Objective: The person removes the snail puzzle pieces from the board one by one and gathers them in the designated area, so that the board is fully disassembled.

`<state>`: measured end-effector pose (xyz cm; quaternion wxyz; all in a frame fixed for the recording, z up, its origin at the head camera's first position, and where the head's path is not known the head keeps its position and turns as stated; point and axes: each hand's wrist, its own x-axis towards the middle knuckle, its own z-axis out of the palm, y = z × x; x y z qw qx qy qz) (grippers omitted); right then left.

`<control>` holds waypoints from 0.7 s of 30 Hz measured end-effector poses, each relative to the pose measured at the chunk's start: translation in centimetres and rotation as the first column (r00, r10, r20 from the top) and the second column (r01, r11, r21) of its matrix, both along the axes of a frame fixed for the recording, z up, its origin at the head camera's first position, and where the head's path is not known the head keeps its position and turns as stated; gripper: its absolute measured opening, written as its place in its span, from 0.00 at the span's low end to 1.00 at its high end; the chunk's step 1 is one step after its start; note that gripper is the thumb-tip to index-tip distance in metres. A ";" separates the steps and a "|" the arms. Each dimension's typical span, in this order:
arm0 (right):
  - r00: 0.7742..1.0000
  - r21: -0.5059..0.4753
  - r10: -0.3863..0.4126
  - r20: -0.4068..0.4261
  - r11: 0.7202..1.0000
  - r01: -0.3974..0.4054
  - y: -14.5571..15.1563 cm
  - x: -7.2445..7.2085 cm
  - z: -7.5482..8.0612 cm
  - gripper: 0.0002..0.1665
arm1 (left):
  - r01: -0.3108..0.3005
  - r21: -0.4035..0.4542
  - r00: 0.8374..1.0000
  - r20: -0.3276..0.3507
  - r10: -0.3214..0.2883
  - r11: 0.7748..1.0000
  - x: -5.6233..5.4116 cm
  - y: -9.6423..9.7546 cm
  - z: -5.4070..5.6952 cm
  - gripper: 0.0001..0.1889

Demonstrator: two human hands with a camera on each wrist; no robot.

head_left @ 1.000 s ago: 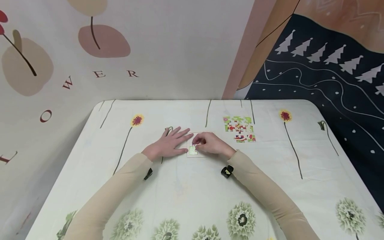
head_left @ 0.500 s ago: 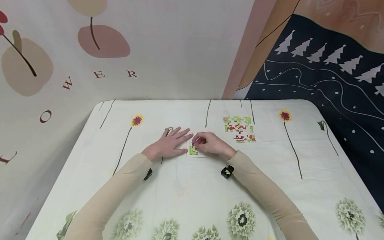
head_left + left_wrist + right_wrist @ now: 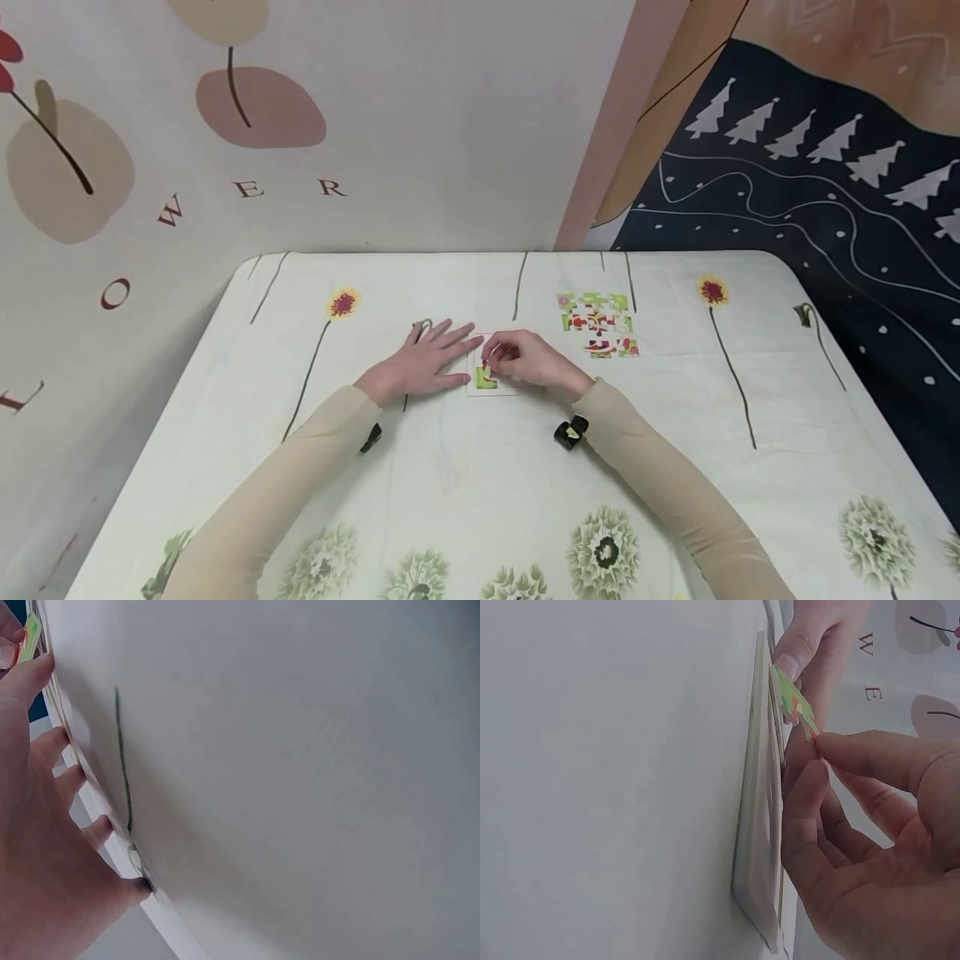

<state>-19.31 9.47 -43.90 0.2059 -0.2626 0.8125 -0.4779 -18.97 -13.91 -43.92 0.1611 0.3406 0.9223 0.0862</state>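
Note:
My right hand [image 3: 531, 363] pinches a green jigsaw puzzle piece [image 3: 486, 380] with red on it, between thumb and fingertips. The piece is over the lower left part of a thin white puzzle tray [image 3: 508, 389]. In the right wrist view the piece [image 3: 789, 696] tilts, one end close to the tray's edge [image 3: 756, 840]; whether it touches the tray I cannot tell. Spread fingers mark my left hand [image 3: 426, 367], which lies at the tray's left side, its thumb and fingertips at the edge. Part of the tray is hidden beneath the right hand.
Right of the tray lies a group of puzzle pieces [image 3: 596, 314] in green, red and white, with a few more pieces [image 3: 611, 346] just below. A flower-printed cloth [image 3: 450, 467] covers the table, and a printed wall hanging [image 3: 450, 167] rises behind its far edge.
The piece in my right hand looked pale a second ago and now shows strong green and red, its tilt altered. It has shifted slightly rightward. The left hand stays in place.

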 end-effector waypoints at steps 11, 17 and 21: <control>1.000 -0.019 -0.013 -0.003 1.000 0.013 1.2 -0.1 0.1 0.11 | 0.003 0.000 1.000 -0.013 -0.003 1.000 -0.1 0.0 -0.4 0.36; 1.000 -0.015 -0.027 -0.007 1.000 0.027 2.0 -0.1 0.3 0.12 | 0.002 0.011 1.000 -0.002 -0.002 1.000 -0.1 0.0 -0.4 0.35; 0.999 -0.036 -0.031 -0.014 0.999 0.031 2.6 -0.2 0.5 0.12 | 0.000 0.003 1.000 -0.007 0.000 1.000 -0.2 0.0 -0.4 0.35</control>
